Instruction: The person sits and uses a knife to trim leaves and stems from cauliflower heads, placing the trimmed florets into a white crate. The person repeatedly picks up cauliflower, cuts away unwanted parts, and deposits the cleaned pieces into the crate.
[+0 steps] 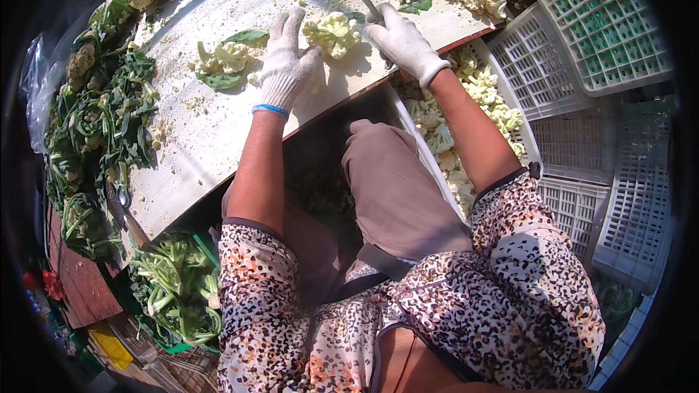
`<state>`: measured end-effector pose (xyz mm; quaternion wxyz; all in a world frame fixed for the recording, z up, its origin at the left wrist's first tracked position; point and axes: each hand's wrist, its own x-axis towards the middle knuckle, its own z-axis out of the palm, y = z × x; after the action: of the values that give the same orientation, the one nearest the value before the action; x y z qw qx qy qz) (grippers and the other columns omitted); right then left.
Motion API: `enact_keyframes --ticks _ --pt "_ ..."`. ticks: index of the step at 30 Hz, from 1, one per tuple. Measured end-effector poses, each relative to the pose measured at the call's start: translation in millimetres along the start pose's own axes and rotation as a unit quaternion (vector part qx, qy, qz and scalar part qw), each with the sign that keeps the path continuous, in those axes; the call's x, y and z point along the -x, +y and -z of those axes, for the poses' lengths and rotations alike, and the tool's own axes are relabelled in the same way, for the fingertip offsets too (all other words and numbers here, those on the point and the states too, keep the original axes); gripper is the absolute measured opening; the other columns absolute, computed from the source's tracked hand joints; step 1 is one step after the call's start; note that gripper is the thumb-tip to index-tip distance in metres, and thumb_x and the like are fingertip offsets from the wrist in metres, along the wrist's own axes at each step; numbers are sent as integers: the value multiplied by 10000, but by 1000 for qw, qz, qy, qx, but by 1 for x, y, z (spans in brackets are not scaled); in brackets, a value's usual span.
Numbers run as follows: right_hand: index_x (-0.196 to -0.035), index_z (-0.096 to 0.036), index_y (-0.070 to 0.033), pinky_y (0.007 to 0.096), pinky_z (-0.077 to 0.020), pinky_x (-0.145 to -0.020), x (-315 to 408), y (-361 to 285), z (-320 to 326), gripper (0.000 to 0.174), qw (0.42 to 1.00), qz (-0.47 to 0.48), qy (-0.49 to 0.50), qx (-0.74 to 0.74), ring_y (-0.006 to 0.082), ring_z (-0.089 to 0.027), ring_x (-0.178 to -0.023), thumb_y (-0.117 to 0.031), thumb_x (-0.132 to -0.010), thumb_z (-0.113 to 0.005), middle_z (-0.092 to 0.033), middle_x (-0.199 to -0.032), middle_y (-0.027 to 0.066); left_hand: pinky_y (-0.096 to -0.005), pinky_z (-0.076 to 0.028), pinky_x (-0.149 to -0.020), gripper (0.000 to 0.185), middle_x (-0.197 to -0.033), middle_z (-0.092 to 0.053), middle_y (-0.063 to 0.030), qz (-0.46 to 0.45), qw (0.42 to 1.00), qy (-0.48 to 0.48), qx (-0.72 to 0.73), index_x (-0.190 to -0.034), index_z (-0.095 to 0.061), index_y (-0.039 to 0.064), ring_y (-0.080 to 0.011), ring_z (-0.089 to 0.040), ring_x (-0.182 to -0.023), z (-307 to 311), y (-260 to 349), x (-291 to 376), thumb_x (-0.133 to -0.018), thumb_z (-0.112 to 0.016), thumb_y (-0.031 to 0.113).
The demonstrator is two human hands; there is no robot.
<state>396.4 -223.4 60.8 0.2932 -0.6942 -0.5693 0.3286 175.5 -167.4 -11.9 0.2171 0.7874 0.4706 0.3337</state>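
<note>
My left hand (286, 63), in a white knit glove with a blue band at the wrist, is over the white tabletop (185, 174) with its fingers extended and thumb apart, holding nothing. Just right of it lies a pale cauliflower piece (334, 34); I cannot tell whether the thumb touches it. Also gloved, my right hand (397, 38) grips a knife whose narrow, curved dark blade (363, 1) points up and left. To the left of my left hand are smaller cauliflower florets (226, 57) and a green leaf (221, 81).
Cauliflower leaves and trimmings (104, 114) line the table's left side, where another knife (125, 213) lies. A white crate of florets (437, 131) stands below my right arm. Several plastic crates (595, 22) stack at right. A green basket (177, 347) holds stalks at lower left.
</note>
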Motion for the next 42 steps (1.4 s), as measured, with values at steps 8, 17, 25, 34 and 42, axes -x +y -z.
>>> enact_keyframes --ticks 8,17,25,34,42 --pt "-1157 -508 -54 514 -509 -775 23 45 -55 296 980 160 64 97 441 -660 -902 -311 -1011 -507 -679 -922 231 -361 -503 -939 571 -1231 -616 -192 61 993 -30 93 -1367 -548 37 -283 -632 -1067 -25 1 -6 -849 -727 198" --pt "-1102 -496 -42 539 -501 -790 20 55 -61 265 979 139 25 147 479 -628 -915 -286 -998 -500 -634 -1023 298 -359 -505 -933 525 -1207 -626 -175 65 994 -3 90 -1330 -564 26 -286 -634 -1069 -28 5 -5 -851 -713 178" --pt "-1073 -526 -22 535 -482 -859 15 41 -65 293 977 90 -39 189 483 -617 -959 -299 -983 -490 -650 -929 296 -361 -511 -919 471 -1161 -656 -165 87 994 -8 66 -1281 -590 49 -273 -647 -1046 -28 -6 -4 -843 -702 177" --pt "-1141 -551 -8 521 -512 -767 25 38 -41 346 984 -143 -49 -95 474 -638 -851 -309 -1005 -448 -653 -931 299 -317 -538 -815 514 -1047 -672 -154 229 927 25 295 -1248 -537 -61 -214 -654 -930 -23 -3 5 -839 -731 182" --pt "-1088 -529 -41 575 -486 -729 43 24 -72 281 995 73 68 29 501 -630 -825 -306 -1004 -490 -648 -818 297 -407 -445 -1015 541 -1211 -590 -221 165 978 101 74 -1258 -555 -24 -345 -577 -1152 -49 6 15 -801 -731 206"
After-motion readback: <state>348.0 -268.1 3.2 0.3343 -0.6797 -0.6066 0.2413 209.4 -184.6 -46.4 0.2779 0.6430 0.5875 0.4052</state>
